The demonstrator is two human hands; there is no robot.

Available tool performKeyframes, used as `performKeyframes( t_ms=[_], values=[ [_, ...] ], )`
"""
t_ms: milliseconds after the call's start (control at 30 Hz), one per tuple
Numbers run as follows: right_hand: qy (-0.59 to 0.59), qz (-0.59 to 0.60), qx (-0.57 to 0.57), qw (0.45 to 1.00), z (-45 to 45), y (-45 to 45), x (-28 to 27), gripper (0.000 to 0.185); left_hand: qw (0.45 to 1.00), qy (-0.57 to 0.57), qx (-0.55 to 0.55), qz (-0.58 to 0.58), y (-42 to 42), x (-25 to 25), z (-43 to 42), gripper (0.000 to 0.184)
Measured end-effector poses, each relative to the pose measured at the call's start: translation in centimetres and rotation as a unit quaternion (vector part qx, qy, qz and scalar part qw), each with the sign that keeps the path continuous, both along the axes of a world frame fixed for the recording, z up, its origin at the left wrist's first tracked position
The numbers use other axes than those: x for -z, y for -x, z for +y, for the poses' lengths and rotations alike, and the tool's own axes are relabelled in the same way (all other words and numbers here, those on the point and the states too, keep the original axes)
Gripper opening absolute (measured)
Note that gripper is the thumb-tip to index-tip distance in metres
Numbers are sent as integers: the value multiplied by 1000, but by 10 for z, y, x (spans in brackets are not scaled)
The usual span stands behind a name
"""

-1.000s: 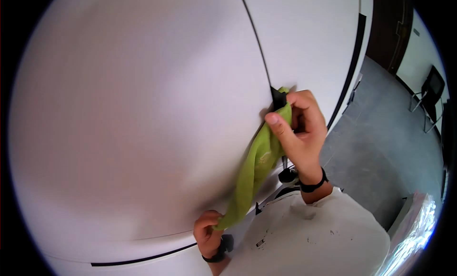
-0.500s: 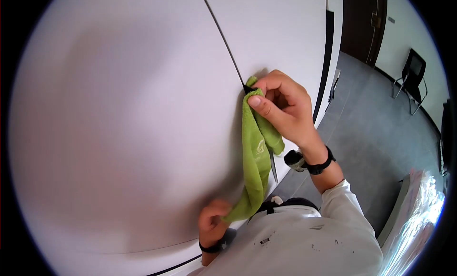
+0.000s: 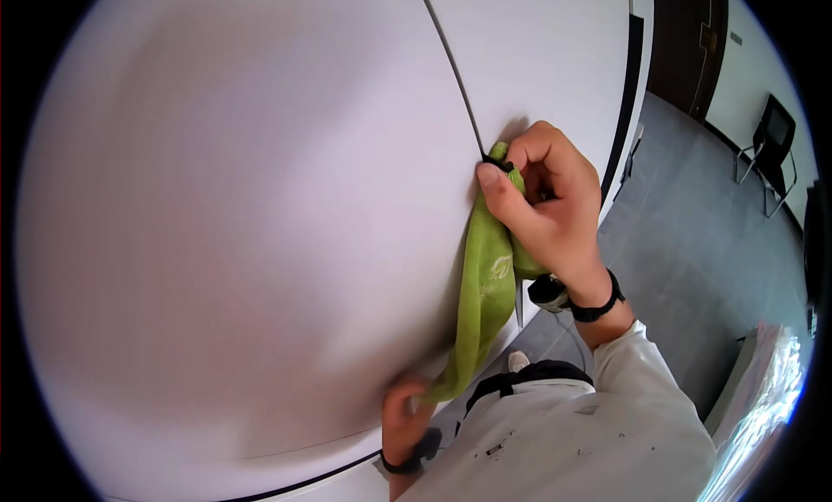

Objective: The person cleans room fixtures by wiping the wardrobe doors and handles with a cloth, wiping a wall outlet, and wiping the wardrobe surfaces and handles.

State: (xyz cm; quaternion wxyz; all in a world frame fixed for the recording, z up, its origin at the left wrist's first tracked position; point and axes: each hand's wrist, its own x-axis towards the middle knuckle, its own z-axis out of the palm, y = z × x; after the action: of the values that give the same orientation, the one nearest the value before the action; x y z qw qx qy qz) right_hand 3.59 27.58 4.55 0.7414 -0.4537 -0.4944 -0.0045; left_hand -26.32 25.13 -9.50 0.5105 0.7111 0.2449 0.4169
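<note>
Green, soft-looking cloth, marked with a pale printed design, hangs in a narrow strip just right of the frame's centre. From my remote seat I see this green cloth (image 3: 487,281) gathered at its top and slanting down toward the lower middle, along the right-hand part of a broad white bench (image 3: 260,199). I cannot tell how much of it touches the surface.

The right hand (image 3: 542,190), right of centre, pinches the gathered top between thumb and fingers, beside a small dark piece (image 3: 495,162) whose nature I cannot make out. The left hand (image 3: 412,407), at lower middle, is blurred; its fingers appear closed on the cloth's tail, though I cannot judge how firmly.

I expect the fabric to be very light and limp, with some stretch and enough texture not to slip. It should not be fragile, but it will fold and bunch rather than hold a shape. I would keep a fingertip pinch on the thick gathered top and another on the tail, so the length between stays spread.

At upper right, a black chair (image 3: 771,142) stands on grey floor (image 3: 667,233).
</note>
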Motion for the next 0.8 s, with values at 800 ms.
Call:
performKeyframes(
  t_ms=[800],
  values=[
    [-6, -162, 137, 977, 6, -15, 37, 25, 996, -1, 69, 60, -28, -11, 19, 26]
  ],
)
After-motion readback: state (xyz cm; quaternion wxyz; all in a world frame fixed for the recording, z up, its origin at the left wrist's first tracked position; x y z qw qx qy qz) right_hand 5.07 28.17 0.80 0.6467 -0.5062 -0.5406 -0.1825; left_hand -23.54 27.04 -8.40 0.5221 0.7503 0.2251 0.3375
